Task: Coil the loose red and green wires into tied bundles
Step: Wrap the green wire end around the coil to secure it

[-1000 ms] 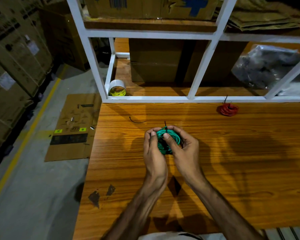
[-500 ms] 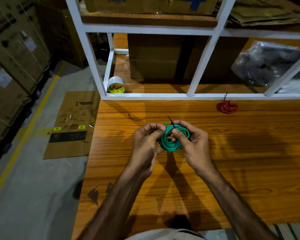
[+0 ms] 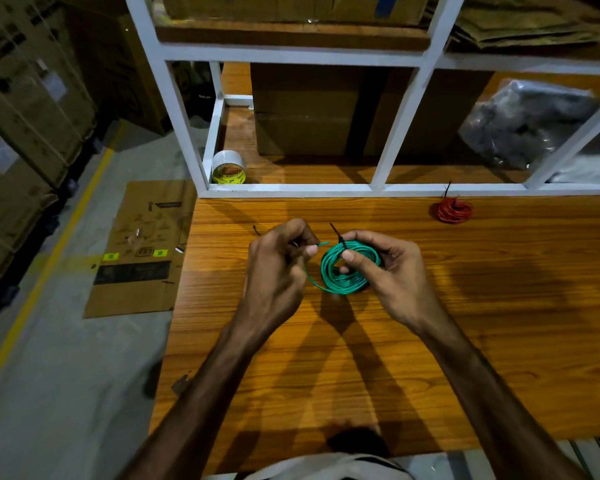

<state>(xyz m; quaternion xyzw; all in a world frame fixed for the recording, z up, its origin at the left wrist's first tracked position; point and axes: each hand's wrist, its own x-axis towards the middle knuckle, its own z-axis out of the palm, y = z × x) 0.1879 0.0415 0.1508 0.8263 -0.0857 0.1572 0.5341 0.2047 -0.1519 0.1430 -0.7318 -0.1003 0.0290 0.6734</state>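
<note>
Over the wooden bench [image 3: 499,306] the right hand [image 3: 392,275] holds the green wire coil [image 3: 347,271], its thumb pressed across the top strands near the black cable tie [image 3: 338,237] and its fingers curled round the coil's far side, so the bundle hangs just above the board. The left hand [image 3: 278,268] is curled beside it, thumb and fingers pinching the loose green wire end [image 3: 321,244], whose tip pokes out toward the coil; from under this hand a single strand curves down and joins the coil's lower edge. The two hands are near each other but apart, with the coil between them. The red wire bundle [image 3: 451,210], already bound with a black tie that sticks up, lies at the far right of the bench, just in front of the white shelf frame [image 3: 378,189]. A tape roll [image 3: 228,167] stands on the shelf's lower board at its left corner.
</note>
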